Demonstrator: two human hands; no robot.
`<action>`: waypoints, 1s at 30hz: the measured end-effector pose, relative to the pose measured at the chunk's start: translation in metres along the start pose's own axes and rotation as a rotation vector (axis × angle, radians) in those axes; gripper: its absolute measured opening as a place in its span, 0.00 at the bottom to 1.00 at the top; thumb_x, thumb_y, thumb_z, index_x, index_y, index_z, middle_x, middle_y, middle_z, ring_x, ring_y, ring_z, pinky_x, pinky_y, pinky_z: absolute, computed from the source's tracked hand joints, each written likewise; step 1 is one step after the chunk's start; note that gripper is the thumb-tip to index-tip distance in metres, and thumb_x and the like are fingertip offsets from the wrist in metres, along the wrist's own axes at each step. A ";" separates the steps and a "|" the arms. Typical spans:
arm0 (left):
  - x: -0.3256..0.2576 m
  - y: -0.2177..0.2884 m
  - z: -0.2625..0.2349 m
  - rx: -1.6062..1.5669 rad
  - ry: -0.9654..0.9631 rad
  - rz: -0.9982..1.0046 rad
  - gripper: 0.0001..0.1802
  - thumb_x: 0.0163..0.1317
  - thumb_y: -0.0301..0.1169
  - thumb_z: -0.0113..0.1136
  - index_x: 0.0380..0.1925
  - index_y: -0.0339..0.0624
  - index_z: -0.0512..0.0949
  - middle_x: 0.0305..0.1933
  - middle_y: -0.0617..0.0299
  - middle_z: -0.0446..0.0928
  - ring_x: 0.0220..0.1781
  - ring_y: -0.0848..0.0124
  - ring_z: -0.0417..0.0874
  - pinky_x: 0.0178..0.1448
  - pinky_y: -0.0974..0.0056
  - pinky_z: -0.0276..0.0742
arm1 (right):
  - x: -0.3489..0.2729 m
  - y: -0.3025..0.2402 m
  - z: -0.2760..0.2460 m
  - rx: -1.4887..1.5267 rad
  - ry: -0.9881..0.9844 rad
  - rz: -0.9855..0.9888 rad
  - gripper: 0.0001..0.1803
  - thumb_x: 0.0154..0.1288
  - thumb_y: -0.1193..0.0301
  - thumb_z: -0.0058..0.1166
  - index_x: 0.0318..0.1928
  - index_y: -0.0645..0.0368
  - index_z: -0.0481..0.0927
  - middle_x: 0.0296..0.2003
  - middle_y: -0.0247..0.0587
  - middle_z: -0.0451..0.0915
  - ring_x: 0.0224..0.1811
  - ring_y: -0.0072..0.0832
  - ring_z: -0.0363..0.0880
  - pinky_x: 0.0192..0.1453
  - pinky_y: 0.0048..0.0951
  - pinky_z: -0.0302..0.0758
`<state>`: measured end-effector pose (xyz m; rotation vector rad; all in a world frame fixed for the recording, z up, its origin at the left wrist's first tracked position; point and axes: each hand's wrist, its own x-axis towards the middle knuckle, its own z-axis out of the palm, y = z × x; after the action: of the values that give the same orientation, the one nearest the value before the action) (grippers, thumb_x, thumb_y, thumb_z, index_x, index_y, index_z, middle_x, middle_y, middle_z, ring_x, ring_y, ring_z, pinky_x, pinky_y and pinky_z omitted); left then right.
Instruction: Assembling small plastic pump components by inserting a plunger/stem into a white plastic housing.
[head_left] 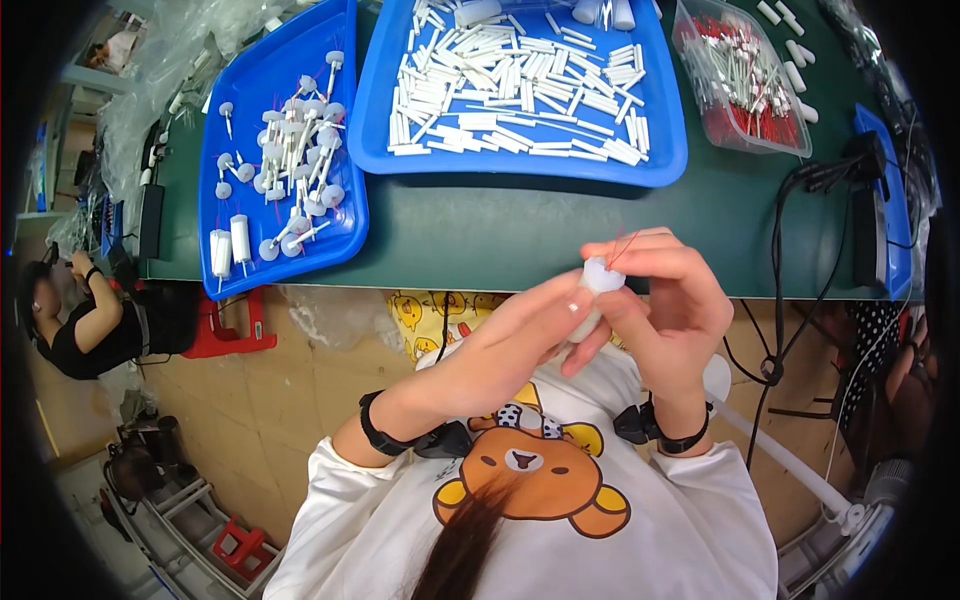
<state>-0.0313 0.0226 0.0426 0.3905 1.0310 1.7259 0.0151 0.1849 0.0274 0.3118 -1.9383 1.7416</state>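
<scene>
Above my lap, just off the table's near edge, my two hands meet around a white plastic cylinder with a round cap. My left hand is closed on the cylinder's side, its thumb lying along it. From the right, my right hand pinches at the capped end with thumb and forefinger. Thin red wires stick up from that end, by the right fingertips. Most of the cylinder's body is hidden behind the fingers.
A large blue tray of white tubes stands on the green table. Left of it, another blue tray holds several capped parts. A clear box of red-wired pieces and black cables lie right. Another person sits far left.
</scene>
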 end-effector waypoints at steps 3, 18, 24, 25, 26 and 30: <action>-0.002 0.001 0.007 -0.015 0.092 0.015 0.22 0.72 0.41 0.33 0.55 0.39 0.66 0.29 0.71 0.65 0.31 0.82 0.62 0.34 0.74 0.57 | -0.010 -0.004 0.002 -0.125 -0.032 -0.005 0.20 0.45 0.84 0.64 0.42 0.65 0.77 0.40 0.49 0.81 0.40 0.36 0.79 0.44 0.29 0.73; -0.024 -0.027 -0.001 -0.239 0.073 -0.061 0.25 0.67 0.51 0.41 0.42 0.37 0.69 0.30 0.66 0.66 0.32 0.76 0.64 0.36 0.70 0.62 | -0.066 -0.030 0.023 0.310 -0.085 0.632 0.40 0.50 0.78 0.67 0.61 0.62 0.58 0.53 0.41 0.66 0.50 0.28 0.71 0.54 0.30 0.71; -0.014 -0.055 -0.004 -0.250 0.099 -0.075 0.10 0.70 0.36 0.44 0.34 0.42 0.65 0.27 0.69 0.62 0.30 0.77 0.62 0.35 0.71 0.62 | -0.074 -0.019 0.040 0.595 0.018 0.984 0.32 0.56 0.73 0.63 0.57 0.63 0.59 0.44 0.36 0.68 0.45 0.19 0.70 0.48 0.24 0.70; -0.012 -0.057 -0.007 -0.309 0.088 -0.080 0.09 0.70 0.34 0.44 0.33 0.42 0.64 0.27 0.69 0.61 0.29 0.78 0.61 0.34 0.71 0.61 | -0.074 -0.017 0.043 0.587 0.030 0.976 0.30 0.57 0.74 0.62 0.56 0.62 0.60 0.45 0.36 0.69 0.46 0.19 0.70 0.50 0.24 0.70; -0.010 -0.059 -0.010 -0.294 0.094 -0.091 0.09 0.70 0.35 0.44 0.32 0.42 0.64 0.27 0.69 0.61 0.29 0.78 0.60 0.34 0.72 0.61 | -0.074 -0.015 0.045 0.579 0.042 0.969 0.29 0.58 0.75 0.60 0.56 0.62 0.60 0.45 0.35 0.69 0.48 0.19 0.70 0.51 0.24 0.69; -0.002 -0.052 -0.013 -0.241 0.141 -0.149 0.11 0.71 0.36 0.44 0.30 0.42 0.64 0.26 0.70 0.60 0.28 0.79 0.58 0.33 0.73 0.59 | -0.073 -0.004 0.057 0.585 0.168 0.961 0.26 0.58 0.76 0.58 0.55 0.61 0.62 0.46 0.36 0.70 0.48 0.20 0.71 0.53 0.25 0.69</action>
<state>-0.0079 0.0198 -0.0058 0.0371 0.9135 1.7358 0.0663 0.1166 -0.0098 -0.6775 -1.4804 2.8065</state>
